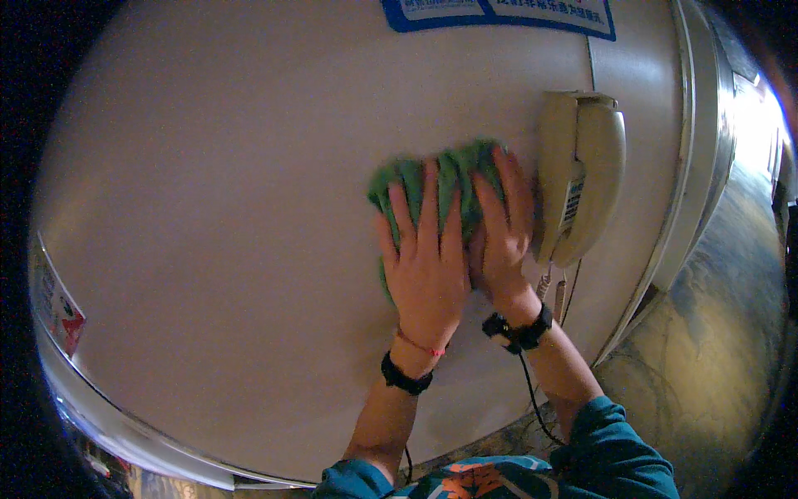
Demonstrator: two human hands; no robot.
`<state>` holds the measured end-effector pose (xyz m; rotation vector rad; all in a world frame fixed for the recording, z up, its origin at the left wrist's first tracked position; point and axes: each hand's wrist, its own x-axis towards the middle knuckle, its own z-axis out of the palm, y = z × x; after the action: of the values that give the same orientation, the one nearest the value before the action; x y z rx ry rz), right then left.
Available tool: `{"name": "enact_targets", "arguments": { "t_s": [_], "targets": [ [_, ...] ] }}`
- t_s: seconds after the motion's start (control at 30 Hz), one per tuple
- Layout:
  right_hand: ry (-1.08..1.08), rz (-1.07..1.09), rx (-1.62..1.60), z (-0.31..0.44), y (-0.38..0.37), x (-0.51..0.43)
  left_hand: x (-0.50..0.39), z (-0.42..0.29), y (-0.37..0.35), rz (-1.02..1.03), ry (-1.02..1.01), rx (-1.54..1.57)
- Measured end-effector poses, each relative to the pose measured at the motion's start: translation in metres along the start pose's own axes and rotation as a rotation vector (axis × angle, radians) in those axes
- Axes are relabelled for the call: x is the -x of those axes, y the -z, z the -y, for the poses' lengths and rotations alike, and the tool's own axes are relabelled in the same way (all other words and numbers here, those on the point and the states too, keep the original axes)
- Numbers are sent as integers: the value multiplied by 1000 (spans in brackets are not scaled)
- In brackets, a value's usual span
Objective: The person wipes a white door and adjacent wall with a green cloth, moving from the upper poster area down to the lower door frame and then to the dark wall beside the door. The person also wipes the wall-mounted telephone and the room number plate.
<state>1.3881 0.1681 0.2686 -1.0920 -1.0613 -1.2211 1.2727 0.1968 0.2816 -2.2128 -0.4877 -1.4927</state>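
Observation:
A crumpled green cloth (pixel 458 171) lies against a pale, smooth wall (pixel 237 218). My left hand (pixel 427 268) is flat on the cloth with its fingers spread, holding it to the wall. Beside it, my right hand (pixel 505 231) presses on the cloth's right part, its fingers pointing up. Both palms hide the lower part of the cloth. Just right of my right hand hangs a cream wall telephone (pixel 583 178), its handset in place. Each wrist wears a black band, and the right one carries a small device.
A coiled cord (pixel 544 284) hangs below the telephone. Overhead, a blue-bordered sign (pixel 499 15) bears writing. A red-and-white notice (pixel 62 305) sits at the far left. The wall's right edge has trim (pixel 676 206), beyond which a worn floor (pixel 686 374) stretches towards bright light.

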Motion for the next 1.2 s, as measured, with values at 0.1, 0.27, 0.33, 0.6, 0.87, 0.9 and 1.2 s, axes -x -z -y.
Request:
{"name": "enact_targets", "arguments": {
  "t_s": [0.1,0.27,0.33,0.6,0.87,0.9,1.2],
  "targets": [
    [-26,86,-55,-10,15,59,53,-8,-17,133,-9,-16],
    [-37,174,-61,-22,46,176,155,-20,-47,327,-67,24],
    [-67,253,-48,-20,61,217,193,-25,-55,388,-77,50],
    [64,406,-153,-31,95,202,203,-43,-50,224,169,65],
    [4,286,-43,-32,69,137,129,-46,-53,109,143,-88],
    [-23,305,-52,-34,66,152,139,-47,-60,59,82,-87],
    [-183,585,-86,-12,139,360,336,-43,-76,689,-202,25]
  ]
}}
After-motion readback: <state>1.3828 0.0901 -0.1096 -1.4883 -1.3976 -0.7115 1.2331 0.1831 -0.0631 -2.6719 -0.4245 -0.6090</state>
